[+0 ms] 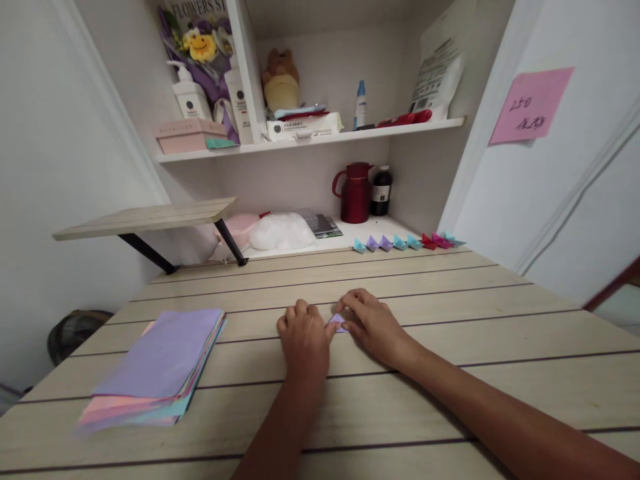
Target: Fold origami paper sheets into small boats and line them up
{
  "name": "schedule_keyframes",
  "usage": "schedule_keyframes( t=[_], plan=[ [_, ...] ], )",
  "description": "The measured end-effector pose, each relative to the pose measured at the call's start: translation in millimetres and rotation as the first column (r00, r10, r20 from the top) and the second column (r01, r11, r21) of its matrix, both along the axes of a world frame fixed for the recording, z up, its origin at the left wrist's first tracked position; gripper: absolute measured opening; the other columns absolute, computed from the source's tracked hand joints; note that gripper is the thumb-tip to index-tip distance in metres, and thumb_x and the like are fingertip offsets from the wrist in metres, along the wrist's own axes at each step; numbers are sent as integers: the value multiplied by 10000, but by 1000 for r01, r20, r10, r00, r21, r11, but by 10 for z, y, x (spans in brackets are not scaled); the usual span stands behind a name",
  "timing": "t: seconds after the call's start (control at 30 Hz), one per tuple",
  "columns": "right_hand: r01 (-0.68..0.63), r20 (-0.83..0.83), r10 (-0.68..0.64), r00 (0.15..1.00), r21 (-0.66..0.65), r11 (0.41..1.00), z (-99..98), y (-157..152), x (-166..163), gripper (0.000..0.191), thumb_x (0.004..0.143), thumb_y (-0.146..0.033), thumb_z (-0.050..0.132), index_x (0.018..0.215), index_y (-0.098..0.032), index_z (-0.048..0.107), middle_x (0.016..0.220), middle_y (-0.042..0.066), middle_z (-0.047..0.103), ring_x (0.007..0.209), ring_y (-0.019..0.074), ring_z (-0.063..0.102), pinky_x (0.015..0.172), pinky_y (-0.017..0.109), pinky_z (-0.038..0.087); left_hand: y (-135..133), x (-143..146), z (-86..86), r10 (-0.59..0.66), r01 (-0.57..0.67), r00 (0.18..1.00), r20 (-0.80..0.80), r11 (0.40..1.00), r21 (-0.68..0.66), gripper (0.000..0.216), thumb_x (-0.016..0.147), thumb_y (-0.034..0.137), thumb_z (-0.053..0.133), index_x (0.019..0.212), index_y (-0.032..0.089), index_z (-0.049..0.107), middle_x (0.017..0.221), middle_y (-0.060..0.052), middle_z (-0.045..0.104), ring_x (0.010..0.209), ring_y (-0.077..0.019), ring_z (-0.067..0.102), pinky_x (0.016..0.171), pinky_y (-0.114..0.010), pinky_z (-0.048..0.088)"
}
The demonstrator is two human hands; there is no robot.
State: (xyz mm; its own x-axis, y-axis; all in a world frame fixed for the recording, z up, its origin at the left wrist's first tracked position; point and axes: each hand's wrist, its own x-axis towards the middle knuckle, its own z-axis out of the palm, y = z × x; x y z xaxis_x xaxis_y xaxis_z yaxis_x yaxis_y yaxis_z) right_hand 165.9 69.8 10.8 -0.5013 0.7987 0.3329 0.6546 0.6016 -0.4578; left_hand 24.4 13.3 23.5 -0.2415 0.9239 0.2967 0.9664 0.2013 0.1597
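Observation:
A small piece of purple origami paper (339, 321), folded to a triangle, lies on the wood-plank table (415, 413) between my hands. My left hand (304, 337) rests at its left side with fingers curled, the thumb pressing the paper's edge. From the right, my right hand (369, 325) pinches it, forefinger arched over the top and thumb low on the near corner. Fingers cover part of the folds. Farther left sits a stack of coloured paper sheets (163, 353), purple on top, with pink and blue edges fanned out below.
Several folded paper boats (385, 243) line the table's back edge at right. A small raised shelf (150, 217) on black legs stands at back left. Behind are a red jug (355, 193), a dark bottle (381, 191), a white bag (283, 231) and a loaded upper shelf (360, 135).

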Motion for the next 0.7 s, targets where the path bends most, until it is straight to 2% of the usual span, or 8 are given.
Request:
schedule_keyframes(
  t=[0.1, 0.2, 0.3, 0.4, 0.5, 0.57, 0.63, 0.7],
  plan=[
    [-8, 62, 4, 998, 51, 999, -10, -25, 7, 245, 871, -170, 556, 993, -327, 700, 1152, 35, 591, 1036, 220, 546, 865, 377, 393, -1, -66, -23, 20, -21, 1000, 13, 1000, 24, 310, 845, 474, 591, 818, 175, 669, 1054, -101, 610, 1025, -305, 525, 862, -443, 375],
    [-3, 134, -8, 991, 81, 997, -18, -36, 30, 276, 910, -215, 518, 1021, -372, 716, 1172, 41, 611, 1048, 253, 537, 843, 404, 399, -14, -187, -60, -27, 16, 990, 142, 997, 79, 229, 878, 376, 565, 772, 189, 642, 985, -73, 625, 990, -268, 549, 873, -420, 378],
    [-19, 177, 3, 984, 88, 996, -20, -27, 52, 319, 908, -207, 516, 1070, -410, 701, 1199, 36, 615, 1051, 260, 533, 843, 414, 402, -39, -294, -73, -188, 128, 938, 290, 968, 214, 81, 874, 196, 554, 856, 208, 633, 956, -33, 625, 961, -204, 575, 859, -353, 407],
    [-20, 183, 2, 983, 94, 995, -15, -17, 61, 318, 906, -212, 520, 1075, -409, 703, 1214, 41, 614, 1056, 258, 532, 852, 416, 403, -59, -317, -65, -327, 240, 908, 262, 918, 315, 113, 845, 173, 601, 903, 246, 664, 1066, -30, 613, 1020, -189, 570, 888, -337, 411],
    [-29, 173, 13, 985, 90, 996, -4, -14, 70, 302, 917, -235, 513, 1085, -401, 701, 1192, 45, 627, 1053, 255, 536, 855, 417, 406, -79, -274, -67, -410, 375, 906, 106, 893, 248, 163, 882, 212, 576, 875, 299, 714, 1187, -22, 628, 1080, -210, 565, 986, -407, 349],
    [-30, 161, 17, 987, 80, 996, 1, -5, 81, 283, 917, -257, 518, 1079, -395, 704, 1181, 42, 634, 1052, 255, 538, 862, 426, 406, -97, -246, -83, -492, 484, 871, 9, 860, 161, 221, 907, 206, 537, 936, 334, 716, 1239, 0, 641, 1148, -233, 545, 1055, -470, 266],
    [-25, 141, 16, 990, 67, 997, -3, 21, 94, 265, 909, -279, 533, 1076, -391, 705, 1179, 37, 637, 1055, 255, 539, 874, 436, 407, -118, -235, -103, -548, 548, 836, -30, 832, 87, 266, 917, 195, 516, 1053, 351, 684, 1267, 18, 640, 1219, -258, 510, 1093, -522, 188],
    [-24, 93, 19, 995, 46, 999, -17, 63, 113, 260, 894, -275, 551, 1074, -376, 709, 1173, 35, 641, 1052, 249, 546, 893, 438, 412, -138, -235, -115, -555, 555, 832, -13, 831, 42, 306, 917, 189, 510, 1140, 351, 644, 1285, 25, 630, 1249, -271, 493, 1106, -554, 144]
  ],
)
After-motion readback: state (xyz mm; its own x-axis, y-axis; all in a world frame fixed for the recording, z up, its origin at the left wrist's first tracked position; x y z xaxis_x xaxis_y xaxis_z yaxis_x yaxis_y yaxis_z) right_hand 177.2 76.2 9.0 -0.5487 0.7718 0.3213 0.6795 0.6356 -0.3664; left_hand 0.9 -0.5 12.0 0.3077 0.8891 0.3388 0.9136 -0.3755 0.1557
